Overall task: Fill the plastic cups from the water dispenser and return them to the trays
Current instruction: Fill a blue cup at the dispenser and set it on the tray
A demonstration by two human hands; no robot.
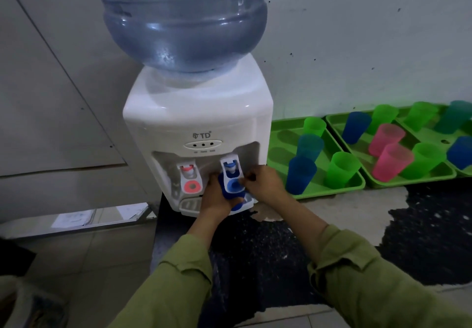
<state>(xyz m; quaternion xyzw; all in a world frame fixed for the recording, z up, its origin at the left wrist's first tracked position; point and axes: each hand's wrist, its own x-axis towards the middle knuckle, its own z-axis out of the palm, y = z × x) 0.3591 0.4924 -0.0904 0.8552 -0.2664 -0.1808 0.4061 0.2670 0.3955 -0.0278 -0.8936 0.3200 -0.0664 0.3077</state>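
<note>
Keep the blue cup upright and centred under the blue tap, and ease off the lever before it brims. The left grip wraps the cup from below, forearm reaching straight in. The right grip, just right of it, curls at the tap lever; pinching or pressing, I cannot tell. The trays sit further right on the bench.

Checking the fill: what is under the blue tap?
A blue cup, gripped by the left hand; the right hand pinches the tap lever. The lever covers the cup's mouth, so any water is hidden.
</note>
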